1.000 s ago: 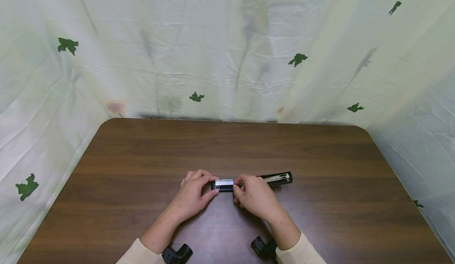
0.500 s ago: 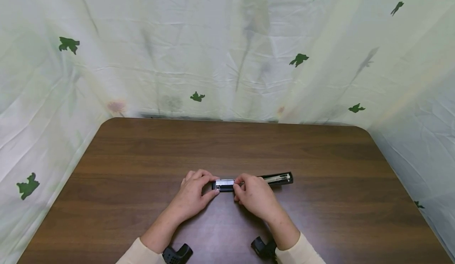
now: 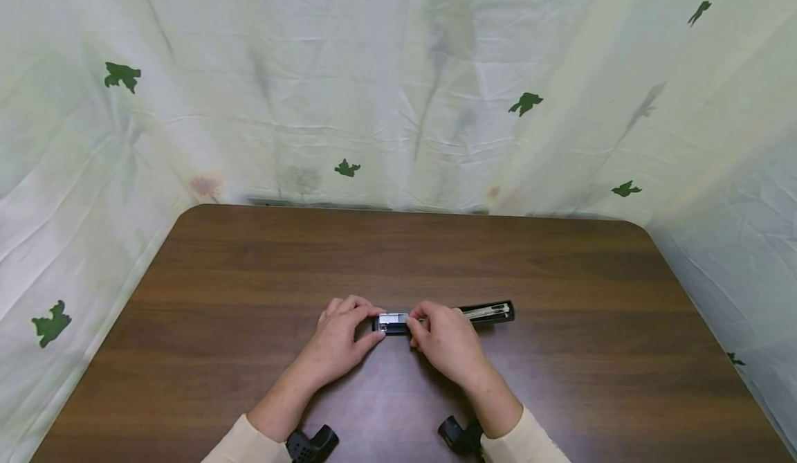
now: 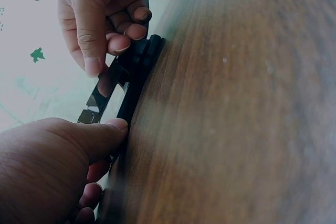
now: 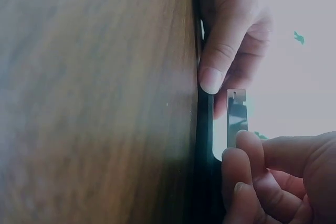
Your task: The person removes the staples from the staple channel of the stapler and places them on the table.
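An opened black stapler lies lengthwise on the table, its top arm folded back to the right with a pale metal strip along its inside. At its left part shows the silver magazine. My left hand holds the left end of the black base between thumb and fingers. With thumb and forefinger my right hand pinches the magazine near the stapler's middle and covers that stretch. In the right wrist view the magazine stands apart from the base, with a gap between. Whether staples sit in it, I cannot tell.
The brown wooden table has rounded far corners. A pale curtain with green leaf prints hangs behind it and at both sides. Black wrist devices sit under both forearms.
My right fingertips have shifted very slightly left along the magazine. My left hand keeps its hold, and the whole head view has drifted a little.
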A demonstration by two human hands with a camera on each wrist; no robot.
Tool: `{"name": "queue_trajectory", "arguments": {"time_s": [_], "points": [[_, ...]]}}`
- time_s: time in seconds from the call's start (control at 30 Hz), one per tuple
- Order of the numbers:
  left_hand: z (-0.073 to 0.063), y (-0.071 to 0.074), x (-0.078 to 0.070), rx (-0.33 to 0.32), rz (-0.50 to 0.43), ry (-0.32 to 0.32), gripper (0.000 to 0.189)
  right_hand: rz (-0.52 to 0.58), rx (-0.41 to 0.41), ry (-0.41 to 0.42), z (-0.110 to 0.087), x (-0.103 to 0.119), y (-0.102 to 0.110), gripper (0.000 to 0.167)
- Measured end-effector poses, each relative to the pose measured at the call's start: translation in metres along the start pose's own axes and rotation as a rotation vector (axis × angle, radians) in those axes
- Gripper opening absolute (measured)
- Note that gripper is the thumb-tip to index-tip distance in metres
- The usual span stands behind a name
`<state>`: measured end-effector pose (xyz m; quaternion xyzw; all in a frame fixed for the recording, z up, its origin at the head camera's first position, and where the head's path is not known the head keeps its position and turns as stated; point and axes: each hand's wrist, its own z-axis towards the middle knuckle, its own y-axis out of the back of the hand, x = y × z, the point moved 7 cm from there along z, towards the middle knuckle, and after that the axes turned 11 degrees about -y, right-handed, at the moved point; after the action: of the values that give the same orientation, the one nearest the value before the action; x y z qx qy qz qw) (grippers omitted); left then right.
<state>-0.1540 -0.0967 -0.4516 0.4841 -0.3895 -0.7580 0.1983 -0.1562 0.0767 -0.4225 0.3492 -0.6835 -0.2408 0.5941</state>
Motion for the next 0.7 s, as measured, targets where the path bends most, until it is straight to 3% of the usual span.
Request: {"name": "queue_trajectory", "arguments": {"time_s": [0.7], "points": [[0.0006,0.0003,-0.0001,0.0,-0.002,-0.001,0.032,0.024,-0.002,-0.012,0.0012,-0.0023,0.0055,0.008]]}}
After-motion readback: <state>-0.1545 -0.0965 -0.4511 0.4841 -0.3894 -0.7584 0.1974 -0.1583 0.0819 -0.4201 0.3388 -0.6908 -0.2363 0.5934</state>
